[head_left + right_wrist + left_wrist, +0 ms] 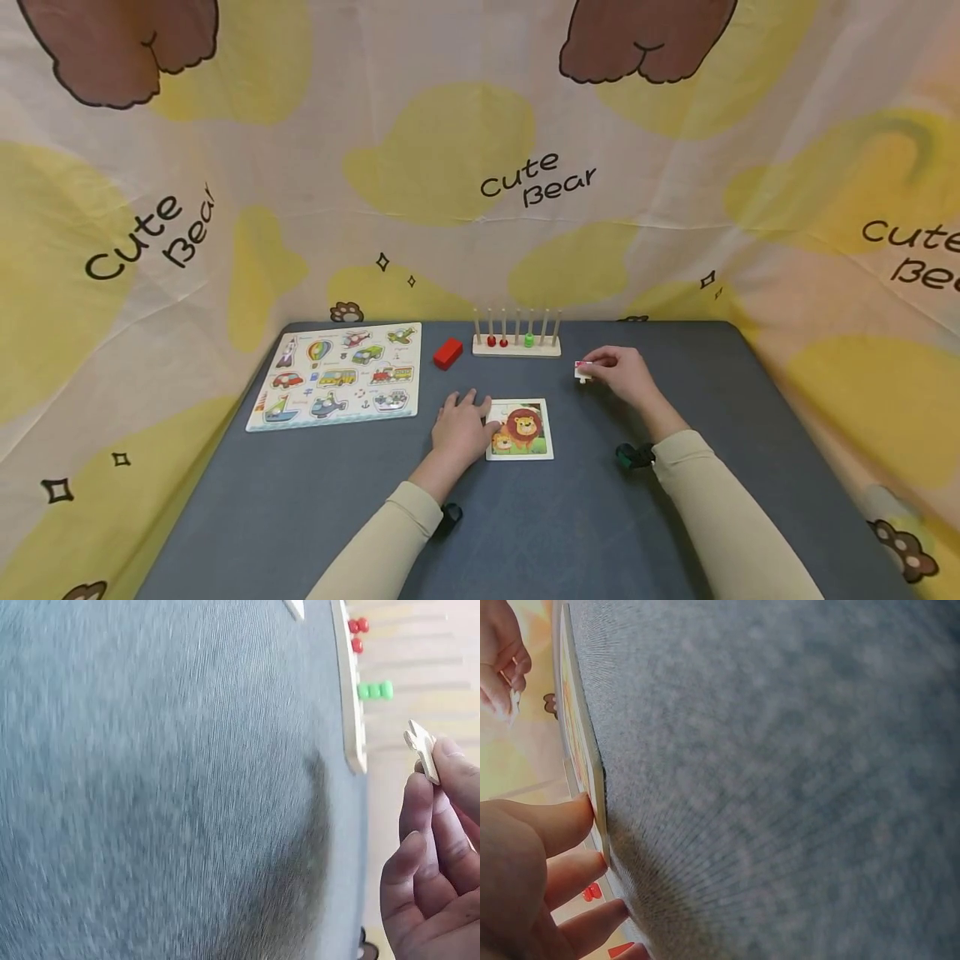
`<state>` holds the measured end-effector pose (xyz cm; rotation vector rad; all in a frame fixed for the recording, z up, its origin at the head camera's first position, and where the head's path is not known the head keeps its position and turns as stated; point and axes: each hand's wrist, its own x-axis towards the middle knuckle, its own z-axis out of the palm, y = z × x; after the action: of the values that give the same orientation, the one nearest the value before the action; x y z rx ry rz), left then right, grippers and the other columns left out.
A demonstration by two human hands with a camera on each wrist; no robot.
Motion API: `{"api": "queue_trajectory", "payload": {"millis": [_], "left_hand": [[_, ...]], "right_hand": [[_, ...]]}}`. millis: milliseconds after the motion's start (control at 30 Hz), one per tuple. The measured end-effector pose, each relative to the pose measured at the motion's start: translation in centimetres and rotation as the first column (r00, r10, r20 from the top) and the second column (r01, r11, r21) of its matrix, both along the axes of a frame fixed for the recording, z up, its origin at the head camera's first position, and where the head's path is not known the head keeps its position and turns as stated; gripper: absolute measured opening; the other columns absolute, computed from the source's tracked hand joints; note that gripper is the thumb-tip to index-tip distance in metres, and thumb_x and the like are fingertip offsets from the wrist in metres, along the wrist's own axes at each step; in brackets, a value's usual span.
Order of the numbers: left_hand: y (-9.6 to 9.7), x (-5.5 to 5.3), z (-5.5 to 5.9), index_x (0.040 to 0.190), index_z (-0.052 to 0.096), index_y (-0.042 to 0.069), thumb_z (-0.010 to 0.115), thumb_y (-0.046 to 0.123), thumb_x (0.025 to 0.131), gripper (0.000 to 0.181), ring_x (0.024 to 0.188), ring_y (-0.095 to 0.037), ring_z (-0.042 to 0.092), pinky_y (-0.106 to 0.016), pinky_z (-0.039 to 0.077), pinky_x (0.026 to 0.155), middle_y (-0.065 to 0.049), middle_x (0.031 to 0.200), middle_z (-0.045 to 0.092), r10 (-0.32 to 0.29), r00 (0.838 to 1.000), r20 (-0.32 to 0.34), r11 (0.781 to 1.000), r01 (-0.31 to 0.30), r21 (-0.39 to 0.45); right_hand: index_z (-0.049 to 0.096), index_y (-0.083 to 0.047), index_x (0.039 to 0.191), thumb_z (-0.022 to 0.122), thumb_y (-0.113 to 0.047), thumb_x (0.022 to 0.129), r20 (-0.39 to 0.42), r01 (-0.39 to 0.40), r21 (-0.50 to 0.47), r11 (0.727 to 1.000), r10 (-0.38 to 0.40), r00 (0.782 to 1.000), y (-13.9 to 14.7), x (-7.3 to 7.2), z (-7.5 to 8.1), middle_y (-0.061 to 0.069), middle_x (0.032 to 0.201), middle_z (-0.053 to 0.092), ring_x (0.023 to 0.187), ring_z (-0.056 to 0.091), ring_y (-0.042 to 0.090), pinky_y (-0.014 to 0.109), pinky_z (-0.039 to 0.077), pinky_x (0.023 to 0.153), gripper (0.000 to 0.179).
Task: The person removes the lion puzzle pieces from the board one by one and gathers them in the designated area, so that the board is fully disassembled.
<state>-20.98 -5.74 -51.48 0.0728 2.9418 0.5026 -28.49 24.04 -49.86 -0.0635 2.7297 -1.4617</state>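
A square lion puzzle (519, 448) with a pale frame lies on the table. My left hand (459, 430) is at its left side, fingers spread and fairly straight. In the left wrist view, the thumb (574, 821) touches the puzzle's edge and a fingertip rests near its corner. Off to the right, my right hand (624, 377) pinches a small puzzle piece (582, 372) between thumb and fingers. The right wrist view shows this wooden piece (422, 750) edge-on, raised above the table, with a notched side.
A vehicle puzzle board (330, 379) lies at the left. Behind the lion puzzle are a red block (447, 354) and a wooden peg rack (517, 351) with red and green beads on some pegs. A printed cloth (450, 250) hangs around the table (525, 533).
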Motion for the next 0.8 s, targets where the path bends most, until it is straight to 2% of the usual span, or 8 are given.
{"api": "queue_trajectory", "payload": {"millis": [400, 633, 800], "left_hand": [[0.1, 0.0, 0.1, 0.145, 0.057, 0.022, 0.068, 0.044, 0.094, 0.057, 0.149, -0.037, 0.031, -0.058, 0.032, 0.117, -0.01, 0.157, 0.045, 0.004, 1.0, 0.002, 1.0, -0.004, 0.008], [0.1, 0.0, 0.0, 0.146, 0.057, 0.023, 0.068, 0.045, 0.094, 0.058, 0.149, -0.038, 0.03, -0.058, 0.032, 0.117, -0.009, 0.158, 0.044, 0.011, 1.0, 0.012, 1.0, -0.011, 0.003], [0.0, 0.0, 0.1, 0.145, 0.057, 0.022, 0.068, 0.045, 0.094, 0.057, 0.149, -0.038, 0.031, -0.058, 0.033, 0.117, -0.01, 0.157, 0.045, 0.011, 1.0, 0.008, 1.0, -0.011, 0.009]], "right_hand": [[0.076, -0.006, 0.104, 0.079, -0.029, 0.089, 0.024, 0.0, 0.074, 0.997, -0.001, 1.0, 1.9, -0.9, -0.9, 0.007, 0.091, 0.076, 0.081, 0.064, 0.022, 0.029, 0.048, 0.07, 0.028], [0.077, -0.006, 0.104, 0.079, -0.029, 0.089, 0.071, -0.028, 0.125, 0.992, 0.019, 0.997, 2.1, -1.3, -1.5, 0.004, 0.087, 0.075, 0.077, 0.058, 0.016, 0.029, 0.045, 0.068, 0.028], [0.078, -0.007, 0.103, 0.079, -0.028, 0.089, 0.054, -0.043, 0.174, 0.984, 0.034, 0.998, 2.0, -1.6, -2.0, 0.005, 0.09, 0.073, 0.079, 0.058, 0.018, 0.029, 0.045, 0.07, 0.026]]}}
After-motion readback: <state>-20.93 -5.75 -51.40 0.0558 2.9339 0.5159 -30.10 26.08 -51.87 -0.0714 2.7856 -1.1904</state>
